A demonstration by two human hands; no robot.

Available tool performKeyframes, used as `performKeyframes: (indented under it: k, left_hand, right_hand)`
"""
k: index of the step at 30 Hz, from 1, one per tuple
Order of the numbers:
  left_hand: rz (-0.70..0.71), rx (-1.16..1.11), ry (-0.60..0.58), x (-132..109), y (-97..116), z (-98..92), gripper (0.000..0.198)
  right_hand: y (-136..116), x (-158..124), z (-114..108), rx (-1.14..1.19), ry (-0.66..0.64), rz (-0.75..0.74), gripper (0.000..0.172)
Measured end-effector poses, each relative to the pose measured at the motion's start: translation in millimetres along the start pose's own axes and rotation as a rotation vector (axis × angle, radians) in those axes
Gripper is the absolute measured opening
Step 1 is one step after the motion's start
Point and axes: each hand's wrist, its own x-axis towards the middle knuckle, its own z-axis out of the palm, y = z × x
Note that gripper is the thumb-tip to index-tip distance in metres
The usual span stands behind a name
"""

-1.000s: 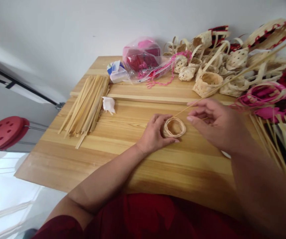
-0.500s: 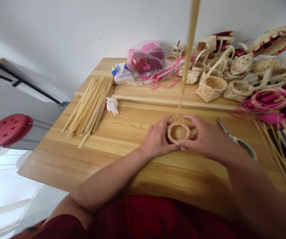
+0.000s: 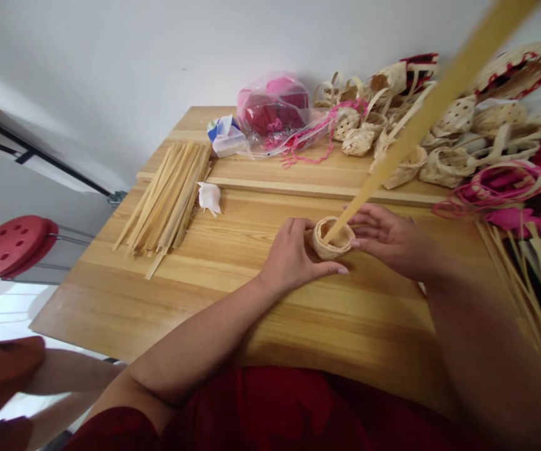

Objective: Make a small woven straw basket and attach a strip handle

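Observation:
A small round woven basket (image 3: 329, 252) stands between my hands, its mouth facing up and slightly tilted. From its opening a long flat yellowish strip (image 3: 395, 150) slants up to the right, out of view. My left hand (image 3: 289, 254) cups the basket's left side, the thumb stretched out in front of it. On the right, my right hand (image 3: 387, 239) has its thumb on the rim, with the fingers at the far side. Most of the scissors are hidden under my right wrist.
A bundle of flat strips (image 3: 169, 200) and a crumpled white tissue (image 3: 209, 198) lie on the wooden table (image 3: 157, 313) to the left. Behind are a plastic bag of pink and red material (image 3: 274, 113) and several woven baskets (image 3: 449, 166). Another person's legs (image 3: 73, 369) show lower left, near red stools (image 3: 9, 247).
The strip has swung from nearly upright to leaning right. The basket has tipped, showing more of its front wall. My right hand has shifted up and covers the scissors. A person's legs have appeared lower left.

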Motion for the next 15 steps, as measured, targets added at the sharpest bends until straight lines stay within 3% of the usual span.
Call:
performKeyframes:
  k: [7, 12, 15]
  left_hand:
    - [0.037, -0.133, -0.036, 0, -7, 1.9, 0.096]
    - [0.020, -0.082, -0.047, 0, -1, -2.9, 0.077]
    - [-0.032, -0.185, -0.015, -1, -3, 1.6, 0.073]
  right_hand:
    - [3, 6, -1, 0.072, 0.090, 0.019, 0.059]
    - [-5, 4, 3, 0.071, 0.094, 0.044, 0.048]
    - [-8, 4, 9, 0.012, 0.118, 0.047, 0.038]
